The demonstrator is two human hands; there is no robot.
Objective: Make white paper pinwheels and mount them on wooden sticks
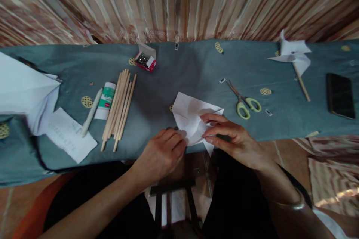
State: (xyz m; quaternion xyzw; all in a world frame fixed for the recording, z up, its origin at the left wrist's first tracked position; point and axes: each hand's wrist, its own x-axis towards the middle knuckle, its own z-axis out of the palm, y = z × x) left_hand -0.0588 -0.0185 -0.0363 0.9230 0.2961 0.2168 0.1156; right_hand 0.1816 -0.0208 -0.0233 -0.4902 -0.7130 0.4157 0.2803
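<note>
White creased paper with loose flaps sits at the near edge of a grey-blue cloth with yellow pineapple prints, between our hands, one pointed corner reaching past the edge. Our left hand, fingers curled inward, pinches its lower left edge. Our right hand comes from the right with fingers parted, fingertips touching the paper; whether thumb and forefinger pinch a flap, we cannot tell.

Just right of it we have metal scissors with pale green handles, blades apart. Beyond our left hand stands a small red-and-white cardboard box, lid up, filled with small shiny metal pieces. To the left lie a bundle of slim wooden sticks, a green-and-white glue tube, capped, and a whitish pen touching a handwritten paper slip. Far right, we see a white paper pinwheel on a wooden stick and a black phone.
</note>
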